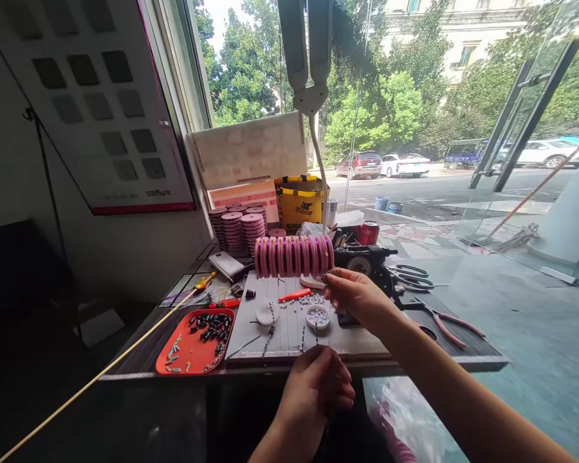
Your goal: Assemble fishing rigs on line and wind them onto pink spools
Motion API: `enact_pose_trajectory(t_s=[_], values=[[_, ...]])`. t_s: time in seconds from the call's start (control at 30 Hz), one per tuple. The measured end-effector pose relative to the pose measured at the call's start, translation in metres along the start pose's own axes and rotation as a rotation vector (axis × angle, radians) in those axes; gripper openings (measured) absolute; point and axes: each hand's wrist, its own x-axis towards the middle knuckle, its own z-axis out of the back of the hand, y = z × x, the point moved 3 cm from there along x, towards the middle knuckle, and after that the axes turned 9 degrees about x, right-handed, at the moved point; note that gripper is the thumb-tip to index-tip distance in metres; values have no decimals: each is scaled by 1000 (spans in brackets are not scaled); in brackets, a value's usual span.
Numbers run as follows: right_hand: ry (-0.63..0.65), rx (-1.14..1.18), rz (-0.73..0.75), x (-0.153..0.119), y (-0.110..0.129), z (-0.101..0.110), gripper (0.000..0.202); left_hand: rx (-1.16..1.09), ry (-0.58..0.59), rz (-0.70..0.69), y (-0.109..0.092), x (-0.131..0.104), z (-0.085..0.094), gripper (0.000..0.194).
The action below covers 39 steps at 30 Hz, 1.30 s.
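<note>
My left hand [313, 389] is closed with curled fingers at the front edge of the work board; what it pinches is hidden. Just beyond its knuckles are short dark beaded strands [317, 332]. My right hand [350, 292] reaches forward, thumb and fingers pinched together at the right end of a row of pink spools [294, 256]. The small item between those fingertips is too dim to name. Below the spools, a white round dish [317, 317] holds small pale beads. More loose beads [309, 300] lie beside a red-handled tool [294, 294].
A red tray [193, 370] with black parts and small tubes sits left on the table. Pliers [451, 321] and scissors [412, 276] lie right. Stacked pink spools [232, 231], a yellow bag [302, 204] and a red can [369, 233] stand behind. A long thin stick [101, 372] crosses the left side.
</note>
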Motion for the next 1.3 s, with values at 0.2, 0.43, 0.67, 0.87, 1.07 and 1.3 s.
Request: enact_pose_trajectory(t_s=[0.2,0.43,0.67,0.87,1.07,1.3], values=[[1,2,4,-1,0,-1,30,-16,7,16,1,0,2,20],[3,6,22,-1,0,1,28,-135,-44,53,11,-1,5,19],[1,2,26,0,0,0,27,-198,-33,82,15,-5,6,22],[6,-2,30,0,-1,1,27,-191,-25,73,15,-8,9,21],[13,1,37,1,-2,2,26,-197,-39,55,14,-10,9,18],[4,5,26,-1,0,-2,27,-129,-12,-63,13,-13,9,17]])
